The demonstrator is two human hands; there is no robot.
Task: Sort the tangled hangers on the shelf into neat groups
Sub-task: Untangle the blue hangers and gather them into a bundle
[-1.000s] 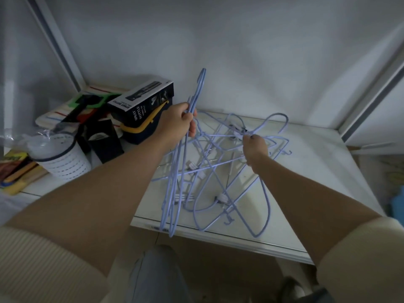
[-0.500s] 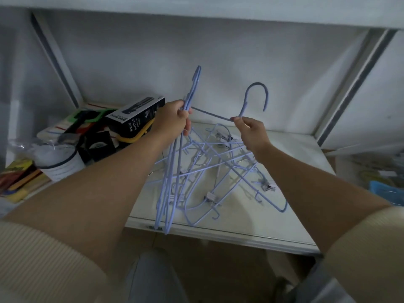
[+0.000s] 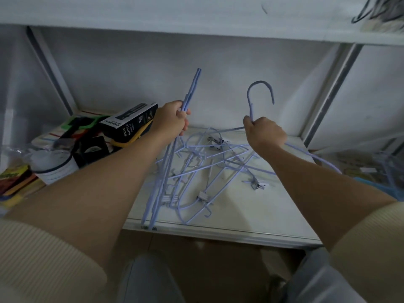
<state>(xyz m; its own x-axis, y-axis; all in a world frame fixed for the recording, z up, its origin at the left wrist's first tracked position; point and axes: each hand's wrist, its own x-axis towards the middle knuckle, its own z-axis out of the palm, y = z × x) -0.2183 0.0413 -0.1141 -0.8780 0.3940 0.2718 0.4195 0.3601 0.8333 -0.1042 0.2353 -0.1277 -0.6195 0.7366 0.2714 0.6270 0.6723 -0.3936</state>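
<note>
A tangle of pale blue wire hangers (image 3: 209,162), some with clips, lies on the white shelf (image 3: 251,215). My left hand (image 3: 172,121) is shut around the necks of a bunch of blue hangers (image 3: 166,171) held upright, their hooks (image 3: 194,84) pointing up and their lower ends reaching the shelf's front edge. My right hand (image 3: 264,133) grips one single blue hanger (image 3: 260,92) just below its hook, lifted above the pile. Its shoulder wire runs off to the right past my wrist.
At the left of the shelf stand a black spray bottle box (image 3: 129,124), a white cup with a lid (image 3: 54,165), black and green items (image 3: 83,125) and colourful packets (image 3: 15,182). An upper shelf board (image 3: 196,16) runs overhead. A metal upright (image 3: 328,95) bounds the right.
My right hand has lifted the single hanger higher and to the right, clear of the pile. My left hand stays closed on its bunch, raised slightly.
</note>
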